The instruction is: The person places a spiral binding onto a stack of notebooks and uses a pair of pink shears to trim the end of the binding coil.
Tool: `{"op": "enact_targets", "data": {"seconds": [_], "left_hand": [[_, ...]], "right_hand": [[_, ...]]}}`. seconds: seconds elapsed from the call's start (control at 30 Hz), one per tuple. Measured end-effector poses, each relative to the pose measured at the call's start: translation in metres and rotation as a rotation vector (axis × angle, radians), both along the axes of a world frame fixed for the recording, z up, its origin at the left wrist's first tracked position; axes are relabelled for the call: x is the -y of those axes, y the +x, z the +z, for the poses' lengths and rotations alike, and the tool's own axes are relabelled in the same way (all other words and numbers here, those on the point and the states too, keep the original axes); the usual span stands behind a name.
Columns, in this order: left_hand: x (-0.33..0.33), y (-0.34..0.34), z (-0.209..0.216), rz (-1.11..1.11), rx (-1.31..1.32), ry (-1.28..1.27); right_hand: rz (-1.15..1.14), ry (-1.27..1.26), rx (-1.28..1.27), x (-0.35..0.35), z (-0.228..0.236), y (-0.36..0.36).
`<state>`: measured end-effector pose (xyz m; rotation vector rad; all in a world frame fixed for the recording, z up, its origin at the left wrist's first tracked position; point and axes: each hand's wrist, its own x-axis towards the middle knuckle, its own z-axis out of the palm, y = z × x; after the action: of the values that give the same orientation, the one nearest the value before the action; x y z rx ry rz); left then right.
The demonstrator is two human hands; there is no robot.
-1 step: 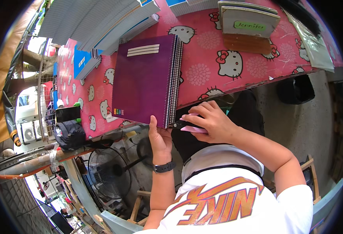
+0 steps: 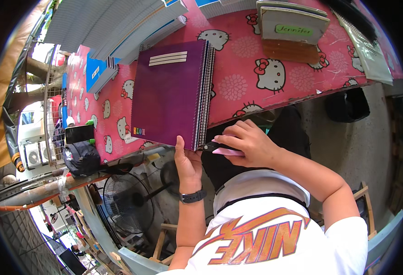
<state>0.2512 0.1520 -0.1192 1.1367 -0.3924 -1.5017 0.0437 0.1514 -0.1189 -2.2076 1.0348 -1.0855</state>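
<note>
A purple spiral notebook (image 2: 167, 96) lies on the table, its near corner reaching past the edge. Several wire coils show along its right side, so more notebooks seem stacked beneath it. My left hand (image 2: 189, 165) grips that near corner, thumb on the cover and fingers underneath. In my right hand (image 2: 252, 144) is a pair of pliers (image 2: 228, 151) with pink handles and a black head. The jaws are at the near end of the coil, close to my left thumb; whether they pinch the wire is too small to tell.
Tall stacks of notebooks (image 2: 105, 27) stand at the far left of the pink patterned table (image 2: 233, 87), with a smaller blue stack (image 2: 98, 73) beside them. A board holder (image 2: 293, 32) sits far right. Below are a fan (image 2: 129, 201), black bag (image 2: 81, 158) and black bin (image 2: 348, 105).
My right hand has squeezed the pliers' handles closer together. The notebook and my left hand have stayed in place.
</note>
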Motion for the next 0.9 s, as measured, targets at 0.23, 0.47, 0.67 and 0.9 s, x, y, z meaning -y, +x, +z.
{"op": "enact_targets", "data": {"seconds": [0.23,0.47,0.67,0.9], "left_hand": [[0.001,-0.001,0.0,0.062,0.063,0.01],[-0.001,0.0,-0.003,0.042,0.063,0.022],[-0.001,-0.001,0.003,0.031,0.099,0.043],[0.0,-0.006,0.006,0.074,0.134,0.051]], "right_hand": [[0.451,1.254,0.521,0.015,-0.011,0.0],[0.097,0.298,0.118,-0.001,0.002,-0.006],[0.034,0.086,0.007,0.003,-0.006,-0.003],[0.199,0.388,0.208,0.011,-0.015,-0.007]]}}
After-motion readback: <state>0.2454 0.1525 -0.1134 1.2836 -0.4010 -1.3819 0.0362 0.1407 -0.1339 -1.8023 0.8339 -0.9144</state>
